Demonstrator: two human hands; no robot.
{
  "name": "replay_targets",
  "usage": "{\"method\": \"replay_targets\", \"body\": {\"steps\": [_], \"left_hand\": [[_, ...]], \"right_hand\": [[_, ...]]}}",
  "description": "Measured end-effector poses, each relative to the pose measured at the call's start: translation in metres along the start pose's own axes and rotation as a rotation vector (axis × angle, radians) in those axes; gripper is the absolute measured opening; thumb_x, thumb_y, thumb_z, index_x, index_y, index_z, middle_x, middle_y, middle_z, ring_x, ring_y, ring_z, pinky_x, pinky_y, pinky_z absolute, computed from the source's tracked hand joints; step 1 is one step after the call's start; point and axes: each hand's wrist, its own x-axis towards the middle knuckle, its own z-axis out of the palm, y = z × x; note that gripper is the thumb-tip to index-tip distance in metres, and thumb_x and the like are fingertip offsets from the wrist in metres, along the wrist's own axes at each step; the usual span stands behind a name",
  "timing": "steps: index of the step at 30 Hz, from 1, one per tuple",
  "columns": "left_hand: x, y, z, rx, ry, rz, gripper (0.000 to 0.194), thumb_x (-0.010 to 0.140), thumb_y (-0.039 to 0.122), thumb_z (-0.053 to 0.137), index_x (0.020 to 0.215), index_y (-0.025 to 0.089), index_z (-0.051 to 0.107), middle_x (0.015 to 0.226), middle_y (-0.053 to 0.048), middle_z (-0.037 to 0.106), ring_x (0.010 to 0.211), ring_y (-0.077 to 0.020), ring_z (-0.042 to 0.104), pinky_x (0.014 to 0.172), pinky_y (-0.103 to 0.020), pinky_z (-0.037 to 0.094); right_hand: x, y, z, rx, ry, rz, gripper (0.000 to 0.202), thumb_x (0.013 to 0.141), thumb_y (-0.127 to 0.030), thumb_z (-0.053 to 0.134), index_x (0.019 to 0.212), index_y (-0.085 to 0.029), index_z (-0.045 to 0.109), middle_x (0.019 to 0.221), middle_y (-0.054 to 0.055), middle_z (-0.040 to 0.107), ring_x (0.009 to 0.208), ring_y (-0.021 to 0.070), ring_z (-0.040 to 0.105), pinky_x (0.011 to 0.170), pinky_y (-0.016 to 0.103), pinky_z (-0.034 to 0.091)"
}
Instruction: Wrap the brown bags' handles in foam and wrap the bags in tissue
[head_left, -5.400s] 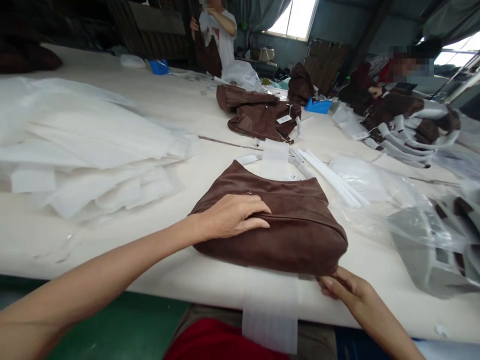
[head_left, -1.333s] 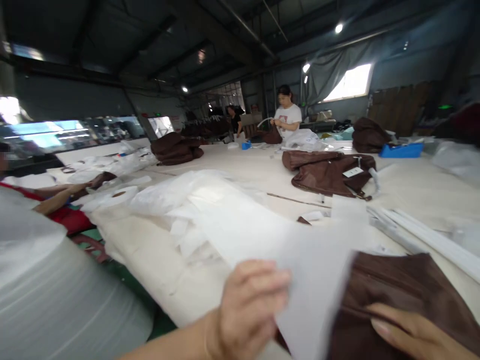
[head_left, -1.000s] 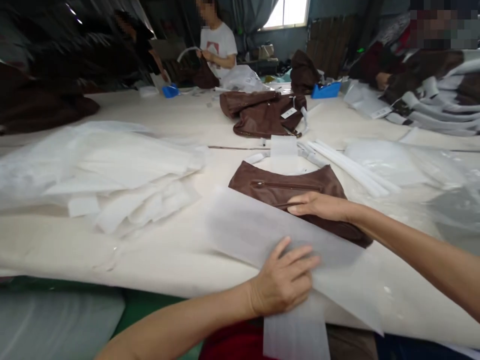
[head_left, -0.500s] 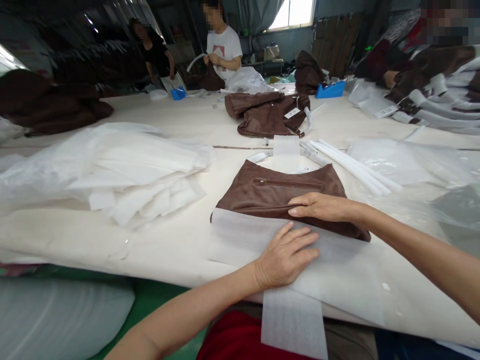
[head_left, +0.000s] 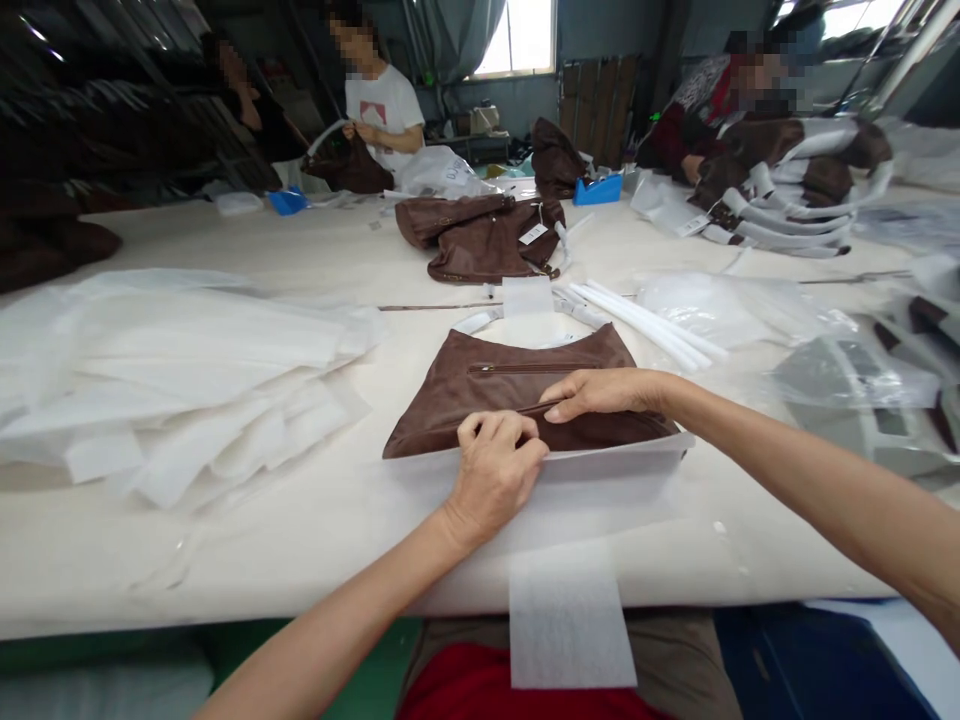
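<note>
The handbag (head_left: 491,388) is dark brown, the thin sheet (head_left: 600,495) translucent white, the tabletop (head_left: 285,545) cream.

handbag (head_left: 510,388) on table (head_left: 285,560) | sheets (head_left: 150,365) left | strips (head_left: 645,325) behind, right

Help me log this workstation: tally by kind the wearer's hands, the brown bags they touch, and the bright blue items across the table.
Hands, left hand and right hand: 2
Brown bag: 1
Bright blue items: 2
Total: 5

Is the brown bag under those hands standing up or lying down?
Lying down: the brown bag rests on the table, its zip facing up and its wrapped handle stretching away.
</note>
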Motion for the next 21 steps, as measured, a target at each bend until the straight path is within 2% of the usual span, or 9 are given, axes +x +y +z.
{"method": "replay_targets", "body": {"steps": [2,3,7,9,11,13,15,18,21], "left_hand": [[0.009,-0.012,-0.002,0.019,0.038,0.048,0.009,0.09,0.017,0.06,0.082,0.021,0.063,0.122,-0.007,0.063,0.118,-0.0276,0.053,0.1,-0.049,0.031],[0.013,-0.017,-0.002,0.027,0.019,0.08,0.009,0.091,0.018,0.059,0.083,0.021,0.063,0.125,-0.008,0.062,0.119,-0.0273,0.052,0.1,-0.048,0.033],[0.022,-0.033,0.003,0.065,-0.123,0.166,0.011,0.096,0.02,0.054,0.088,0.02,0.062,0.096,-0.003,0.068,0.085,-0.0188,0.057,0.078,-0.035,0.04],[0.021,-0.033,0.007,0.083,-0.123,0.173,0.014,0.098,0.022,0.05,0.089,0.02,0.06,0.092,-0.002,0.067,0.08,-0.018,0.056,0.071,-0.034,0.037],[0.02,-0.031,0.009,0.084,-0.133,0.179,0.015,0.099,0.023,0.048,0.09,0.02,0.059,0.093,-0.002,0.066,0.081,-0.0182,0.056,0.069,-0.034,0.035],[0.02,-0.028,0.008,0.073,-0.181,0.169,0.013,0.1,0.025,0.048,0.094,0.019,0.058,0.091,-0.004,0.065,0.082,-0.0187,0.056,0.068,-0.034,0.034],[0.021,-0.029,0.003,0.061,-0.236,0.145,0.014,0.098,0.03,0.054,0.102,0.017,0.056,0.091,-0.004,0.064,0.084,-0.0195,0.057,0.068,-0.034,0.035],[0.019,-0.037,-0.013,0.075,-0.331,0.11,0.039,0.091,0.039,0.066,0.119,0.016,0.052,0.096,-0.004,0.065,0.089,-0.0206,0.059,0.071,-0.033,0.037],[0.016,-0.05,-0.032,0.13,-0.464,0.054,0.042,0.087,0.046,0.07,0.115,0.019,0.056,0.095,-0.002,0.066,0.091,-0.0218,0.061,0.071,-0.034,0.037]], "right_hand": [[-0.001,-0.001,-0.003,-0.013,-0.011,-0.006,0.037,0.083,-0.042,0.066,0.108,-0.016,0.072,0.107,0.002,0.071,0.101,0.0208,0.06,0.094,0.032,0.04],[-0.003,-0.003,-0.006,-0.04,-0.016,-0.008,0.039,0.083,-0.044,0.065,0.11,-0.017,0.072,0.11,0.002,0.07,0.104,0.0217,0.06,0.096,0.033,0.04],[-0.024,-0.016,-0.011,-0.246,-0.015,0.017,0.045,0.091,-0.055,0.053,0.117,-0.022,0.07,0.121,0.002,0.069,0.116,0.0245,0.058,0.1,0.033,0.04],[-0.038,-0.021,-0.004,-0.373,0.027,0.081,0.051,0.089,-0.06,0.055,0.124,-0.024,0.065,0.127,0.005,0.066,0.119,0.0264,0.058,0.099,0.034,0.042],[-0.049,-0.019,0.01,-0.555,0.134,0.191,0.056,0.082,-0.055,0.066,0.126,-0.022,0.061,0.127,0.008,0.065,0.115,0.0291,0.06,0.093,0.036,0.046],[-0.057,-0.009,0.025,-0.746,0.273,0.287,0.045,0.079,-0.041,0.07,0.117,-0.02,0.06,0.119,0.01,0.067,0.106,0.0294,0.064,0.086,0.036,0.048],[-0.062,0.005,0.037,-0.851,0.366,0.324,0.026,0.083,-0.03,0.064,0.106,-0.02,0.057,0.107,0.009,0.068,0.097,0.0268,0.066,0.077,0.034,0.048],[-0.066,0.022,0.045,-0.864,0.403,0.282,0.011,0.089,-0.029,0.056,0.096,-0.022,0.051,0.095,0.005,0.066,0.085,0.0223,0.066,0.07,0.032,0.048],[-0.069,0.03,0.046,-0.92,0.443,0.204,0.013,0.092,-0.033,0.055,0.095,-0.022,0.049,0.093,0.004,0.062,0.085,0.0219,0.066,0.069,0.031,0.048]]}}
